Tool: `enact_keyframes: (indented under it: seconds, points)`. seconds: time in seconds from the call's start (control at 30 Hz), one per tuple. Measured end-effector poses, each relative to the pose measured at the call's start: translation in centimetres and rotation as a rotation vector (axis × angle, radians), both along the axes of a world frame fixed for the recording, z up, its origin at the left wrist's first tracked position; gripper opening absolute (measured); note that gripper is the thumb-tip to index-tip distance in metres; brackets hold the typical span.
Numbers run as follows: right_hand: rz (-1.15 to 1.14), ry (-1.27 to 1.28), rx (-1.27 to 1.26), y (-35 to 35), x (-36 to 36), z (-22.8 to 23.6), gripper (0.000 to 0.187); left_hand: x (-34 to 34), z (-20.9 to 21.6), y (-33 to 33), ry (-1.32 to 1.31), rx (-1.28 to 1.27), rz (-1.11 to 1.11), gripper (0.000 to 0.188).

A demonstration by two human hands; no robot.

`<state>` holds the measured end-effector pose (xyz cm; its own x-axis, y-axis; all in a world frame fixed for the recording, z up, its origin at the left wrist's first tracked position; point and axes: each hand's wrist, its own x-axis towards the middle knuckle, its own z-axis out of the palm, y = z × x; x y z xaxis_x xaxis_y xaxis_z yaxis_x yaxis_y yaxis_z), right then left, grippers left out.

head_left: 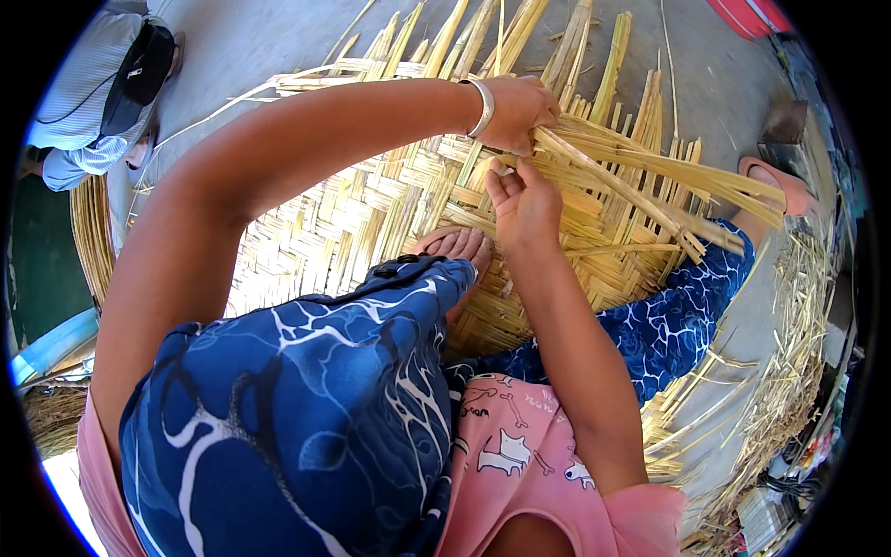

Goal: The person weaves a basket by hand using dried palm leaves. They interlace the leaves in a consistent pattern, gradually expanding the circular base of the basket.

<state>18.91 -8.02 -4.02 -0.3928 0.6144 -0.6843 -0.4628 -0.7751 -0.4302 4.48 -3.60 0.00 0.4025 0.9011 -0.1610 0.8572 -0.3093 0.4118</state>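
Note:
A mat [380, 190] of flat, straw-coloured reed strips woven crosswise lies on the floor before me, loose strip ends sticking out along its far and right edges. My left hand [515, 113], with a silver bangle at its wrist, is closed round a bunch of reed strips [659, 172] that fan out to the right above the weave. Just below it, my right hand [526, 209] has its fingers curled and pinched on the pale end of a reed strip [502, 170]. Part of that strip is hidden by the fingers. My bare foot [459, 246] rests on the mat.
Another person [97, 97] with a black bag is at the upper left. Loose straw [780, 362] is heaped along the right side. A bundle of long strips [91, 237] stands at the left, and a red container [747, 14] sits at the far right.

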Motion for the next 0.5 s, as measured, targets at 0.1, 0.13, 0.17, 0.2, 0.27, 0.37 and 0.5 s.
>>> enact_keyframes:
  seconds: [0.1, 0.13, 0.17, 0.2, 0.27, 0.37, 0.5]
  points:
    - [0.056, -0.071, 0.071, 0.4, -0.3, 0.2, 0.023, 0.1, -0.8, 0.1, -0.033, 0.232, -0.022, 0.033]
    - [0.083, -0.105, 0.097, 0.5, -0.5, 0.4, 0.024, 0.0, -0.8, 0.5, -0.030, 0.110, -0.003, 0.033]
    - [0.123, -0.140, 0.117, 0.6, -0.6, 0.4, 0.023, 0.0, -0.9, 1.1, -0.027, -0.011, 0.017, 0.033]
    - [0.157, -0.176, 0.137, 0.9, -0.4, 0.3, 0.023, 0.2, -0.8, 1.8, -0.025, -0.132, 0.031, 0.034]
    - [0.187, -0.211, 0.159, 1.3, -0.2, 0.3, 0.020, 0.9, 0.3, 3.2, 0.028, -0.318, 0.021, 0.034]
    - [0.191, -0.192, 0.156, 1.2, -0.3, 0.2, 0.016, 1.0, 0.1, 4.1, 0.069, -0.320, 0.004, 0.035]
    - [0.157, -0.152, 0.138, 1.1, -0.3, -0.3, 0.015, 0.7, 0.4, 4.1, -0.068, -0.278, 0.065, 0.037]
